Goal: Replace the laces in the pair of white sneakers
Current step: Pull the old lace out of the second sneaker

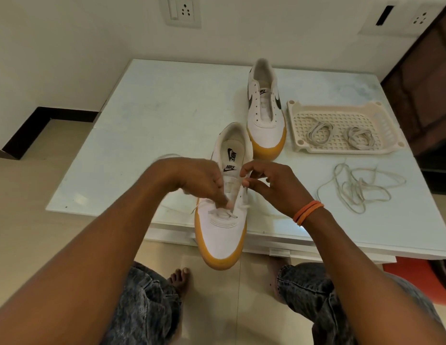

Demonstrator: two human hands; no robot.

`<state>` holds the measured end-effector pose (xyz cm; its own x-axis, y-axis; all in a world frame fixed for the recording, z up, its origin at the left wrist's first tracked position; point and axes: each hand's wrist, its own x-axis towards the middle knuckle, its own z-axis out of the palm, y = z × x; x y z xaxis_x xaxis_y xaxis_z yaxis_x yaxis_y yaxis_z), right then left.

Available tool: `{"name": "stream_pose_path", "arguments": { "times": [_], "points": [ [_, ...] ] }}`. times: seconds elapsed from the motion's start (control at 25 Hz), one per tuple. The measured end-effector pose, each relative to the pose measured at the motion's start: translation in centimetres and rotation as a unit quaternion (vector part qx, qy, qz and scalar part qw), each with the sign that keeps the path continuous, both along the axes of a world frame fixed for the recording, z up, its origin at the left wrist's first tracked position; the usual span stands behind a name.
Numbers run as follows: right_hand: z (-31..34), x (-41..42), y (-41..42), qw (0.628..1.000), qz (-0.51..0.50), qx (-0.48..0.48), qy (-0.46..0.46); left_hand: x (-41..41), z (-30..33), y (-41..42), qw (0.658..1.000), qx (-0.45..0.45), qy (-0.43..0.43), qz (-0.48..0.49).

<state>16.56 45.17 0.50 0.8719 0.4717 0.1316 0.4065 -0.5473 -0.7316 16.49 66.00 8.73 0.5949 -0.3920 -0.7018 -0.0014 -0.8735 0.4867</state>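
L hand [202, 180] fingers curled, pinching; R hand [271, 185] pinch grip

Two sneakers [223, 195] [265, 108], one tray [341, 150], two bundled laces [319, 131] [360, 136], one loose lace [359, 188].

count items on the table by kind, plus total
Sneakers: 2, the near sneaker under the left hand and right hand, and the far sneaker
Trays: 1, the tray
Coiled laces in the tray: 2, and
Loose lace beside the tray: 1
Lace in the near sneaker: 1
Total: 7
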Motion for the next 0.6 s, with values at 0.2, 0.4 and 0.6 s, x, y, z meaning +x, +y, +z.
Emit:
{"name": "stream_pose_path", "arguments": {
  "times": [0.2, 0.4, 0.6],
  "points": [
    [-0.3, -0.1, 0.7, 1.0, 0.003, -0.008, -0.016, -0.6, -2.7, -3.9, 0.985, 0.076, -0.151, -0.028],
    [0.0, -0.1, 0.4, 1.0, 0.008, 0.002, -0.003, 0.2, -1.2, -2.4, 0.994, 0.076, -0.075, -0.035],
    [-0.1, 0.0, 0.5, 1.0, 0.006, 0.0, -0.002, -0.3, -2.2, -2.7, 0.99, 0.069, -0.116, -0.027]
  ]
}}
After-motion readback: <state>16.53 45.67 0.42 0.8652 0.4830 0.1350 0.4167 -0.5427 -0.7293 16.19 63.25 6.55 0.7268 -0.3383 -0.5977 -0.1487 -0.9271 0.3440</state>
